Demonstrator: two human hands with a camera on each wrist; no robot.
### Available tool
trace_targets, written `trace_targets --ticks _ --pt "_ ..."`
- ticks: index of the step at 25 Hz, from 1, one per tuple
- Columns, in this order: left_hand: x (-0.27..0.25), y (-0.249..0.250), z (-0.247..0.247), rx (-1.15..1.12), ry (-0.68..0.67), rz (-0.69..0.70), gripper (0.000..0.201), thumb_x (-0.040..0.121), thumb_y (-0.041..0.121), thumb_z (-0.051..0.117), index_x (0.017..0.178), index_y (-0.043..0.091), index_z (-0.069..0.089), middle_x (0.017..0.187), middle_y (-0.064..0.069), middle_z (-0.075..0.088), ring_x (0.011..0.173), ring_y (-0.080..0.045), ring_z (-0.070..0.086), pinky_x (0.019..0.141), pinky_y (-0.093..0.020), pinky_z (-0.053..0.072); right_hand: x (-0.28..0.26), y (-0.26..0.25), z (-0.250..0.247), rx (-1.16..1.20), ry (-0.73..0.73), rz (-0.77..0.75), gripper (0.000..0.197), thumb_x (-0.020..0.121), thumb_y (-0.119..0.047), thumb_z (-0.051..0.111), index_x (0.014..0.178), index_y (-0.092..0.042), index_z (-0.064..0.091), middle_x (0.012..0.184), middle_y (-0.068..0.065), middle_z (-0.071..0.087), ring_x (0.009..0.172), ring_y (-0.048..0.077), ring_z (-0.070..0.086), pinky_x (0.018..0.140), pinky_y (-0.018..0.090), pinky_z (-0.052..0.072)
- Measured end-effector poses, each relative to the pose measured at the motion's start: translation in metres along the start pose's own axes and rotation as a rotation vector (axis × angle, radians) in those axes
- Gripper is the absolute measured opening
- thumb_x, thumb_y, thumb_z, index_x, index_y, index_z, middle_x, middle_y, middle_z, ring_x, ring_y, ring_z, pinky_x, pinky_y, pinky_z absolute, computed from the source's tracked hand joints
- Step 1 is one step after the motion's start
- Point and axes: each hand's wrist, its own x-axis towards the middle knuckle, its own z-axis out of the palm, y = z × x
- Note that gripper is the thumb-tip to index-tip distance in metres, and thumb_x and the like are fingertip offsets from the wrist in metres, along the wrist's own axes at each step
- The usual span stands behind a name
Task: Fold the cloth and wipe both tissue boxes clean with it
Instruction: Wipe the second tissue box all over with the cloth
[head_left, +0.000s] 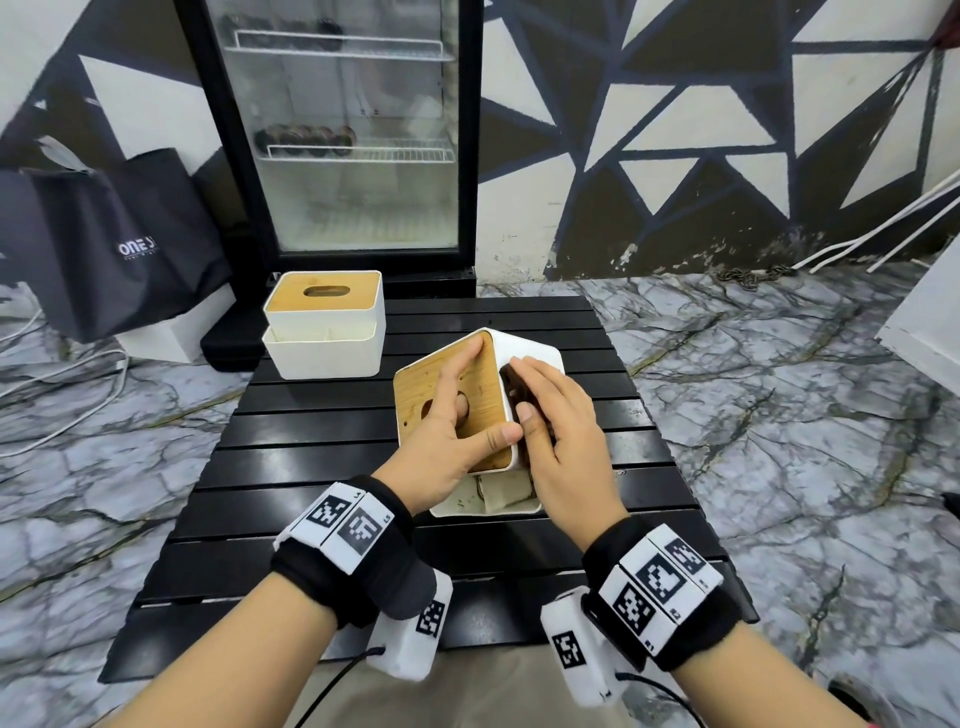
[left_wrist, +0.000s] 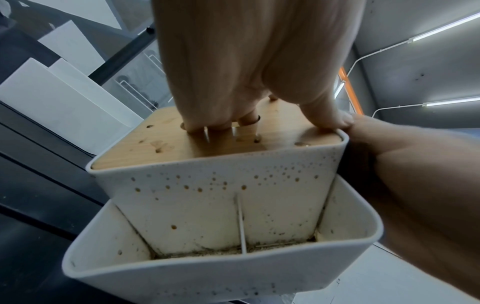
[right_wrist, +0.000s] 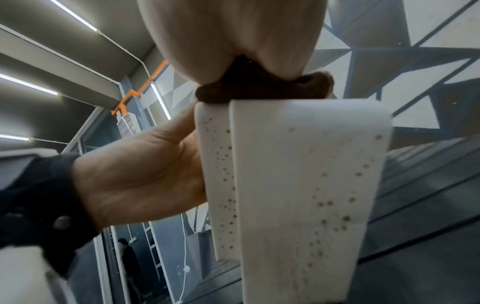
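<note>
Black slatted table (head_left: 291, 467) on marbled floor (head_left: 779, 415); far: glass-door black fridge (head_left: 332, 130); far left: black fabric bag (head_left: 104, 244).

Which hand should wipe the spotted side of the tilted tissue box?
Right hand: it presses the brown cloth against the tilted tissue box. Left hand steadies its wooden lid.

Near tissue box (head_left: 540, 353): matt white plastic, brown-speckled; wooden lid (head_left: 415, 387). Cloth (right_wrist: 259, 90): dark brown, fuzzy. Table (head_left: 322, 457): glossy black slats.

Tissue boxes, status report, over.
Left hand grips near tissue box, tilted. Right hand presses brown cloth on its side. Far tissue box untouched. Nothing obstructing.
</note>
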Motion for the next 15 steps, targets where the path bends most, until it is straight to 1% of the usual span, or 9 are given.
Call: trace_targets --ticks 2,3,5,7,8,9,11,13,15 --pt "0.0 0.001 0.001 0.01 -0.011 0.003 0.083 0.073 0.038 0.071 0.13 0.067 0.018 0.133 -0.002 0.05 0.119 -0.02 0.054 0.097 -0.031 0.049 0.008 -0.003 -0.001 0.006 -0.001 -0.02 0.039 0.092 -0.02 0.039 0.13 -0.023 0.048 0.127 -0.012 0.046 0.121 0.005 0.036 0.106 0.019 0.026" --pt "0.0 0.001 0.001 0.008 -0.015 0.005 0.083 0.075 0.034 0.07 0.132 0.065 0.017 0.131 -0.004 0.052 0.115 -0.021 0.056 0.094 -0.03 0.05 0.013 -0.002 -0.002 0.006 -0.002 -0.025 0.039 0.092 -0.02 0.04 0.129 -0.022 0.049 0.126 -0.013 0.047 0.12 0.005 0.037 0.105 0.02 0.027" --pt "0.0 0.002 0.0 0.001 -0.022 -0.009 0.085 0.078 0.029 0.072 0.132 0.062 0.016 0.125 -0.013 0.055 0.111 -0.029 0.058 0.088 -0.029 0.053 0.019 0.003 -0.005 0.004 -0.004 -0.019 0.038 0.091 -0.02 0.04 0.129 -0.021 0.05 0.125 -0.014 0.047 0.12 0.007 0.039 0.105 0.025 0.029" --pt "-0.001 0.003 -0.002 -0.008 -0.03 -0.027 0.085 0.078 0.029 0.073 0.131 0.063 0.015 0.123 -0.019 0.055 0.11 -0.035 0.057 0.084 -0.029 0.055 0.018 0.006 -0.006 -0.006 0.0 -0.017 0.039 0.091 -0.02 0.04 0.129 -0.02 0.05 0.125 -0.013 0.047 0.121 0.008 0.039 0.106 0.028 0.03" --pt "-0.001 0.003 -0.002 -0.011 -0.036 -0.027 0.085 0.078 0.029 0.073 0.131 0.064 0.016 0.123 -0.019 0.054 0.111 -0.035 0.057 0.082 -0.028 0.055 0.017 0.006 -0.006 -0.009 0.004 -0.02 0.039 0.091 -0.02 0.04 0.129 -0.019 0.049 0.126 -0.013 0.046 0.121 0.008 0.039 0.106 0.027 0.029" --pt "-0.001 0.003 -0.001 -0.01 -0.041 -0.019 0.084 0.077 0.029 0.071 0.13 0.065 0.017 0.125 -0.018 0.053 0.111 -0.034 0.057 0.082 -0.027 0.054 0.016 0.004 -0.005 -0.008 0.005 -0.025 0.039 0.091 -0.019 0.04 0.129 -0.019 0.049 0.126 -0.014 0.045 0.12 0.005 0.037 0.106 0.024 0.028" --pt "0.0 0.002 0.0 0.001 -0.056 0.009 0.084 0.076 0.031 0.07 0.131 0.066 0.017 0.133 -0.011 0.048 0.114 -0.026 0.056 0.083 -0.026 0.053 0.018 -0.001 -0.005 -0.003 -0.005 -0.051 0.039 0.091 -0.017 0.04 0.129 -0.02 0.049 0.125 -0.016 0.044 0.119 0.002 0.035 0.106 0.019 0.025" --pt "0.0 0.002 0.0 -0.008 -0.065 0.026 0.084 0.073 0.036 0.072 0.129 0.068 0.019 0.139 -0.006 0.044 0.117 -0.021 0.054 0.082 -0.024 0.052 0.025 -0.003 -0.007 -0.003 -0.036 -0.057 0.038 0.092 -0.017 0.04 0.129 -0.021 0.049 0.126 -0.014 0.045 0.122 0.005 0.036 0.107 0.022 0.025" --pt "0.0 0.002 -0.001 -0.027 -0.064 0.014 0.082 0.071 0.039 0.073 0.124 0.073 0.02 0.137 -0.011 0.045 0.117 -0.023 0.055 0.079 -0.022 0.052 0.035 -0.003 -0.01 -0.002 -0.074 -0.038 0.039 0.092 -0.018 0.039 0.129 -0.022 0.049 0.124 -0.013 0.046 0.123 0.01 0.038 0.107 0.027 0.028"
